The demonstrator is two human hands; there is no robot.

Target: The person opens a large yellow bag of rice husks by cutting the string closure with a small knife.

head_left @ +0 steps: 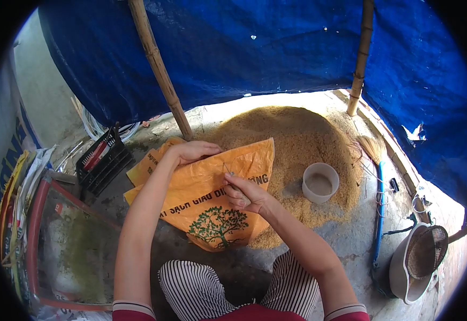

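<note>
Beside the orange sack [201,182], grain [303,142] lies on concrete [351,241] before blue tarpaulin [265,48].

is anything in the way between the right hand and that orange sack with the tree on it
Nothing visible except the thin, metal-tipped hand tool in the right hand itself. The left hand lies at the top edge of the orange woven-looking sack, off to one side.

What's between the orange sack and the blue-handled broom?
Past the orange sack, the head view shows a heap of what looks like grain, with a white plastic tub resting on it, then a strip of floor beside the broom.
</note>
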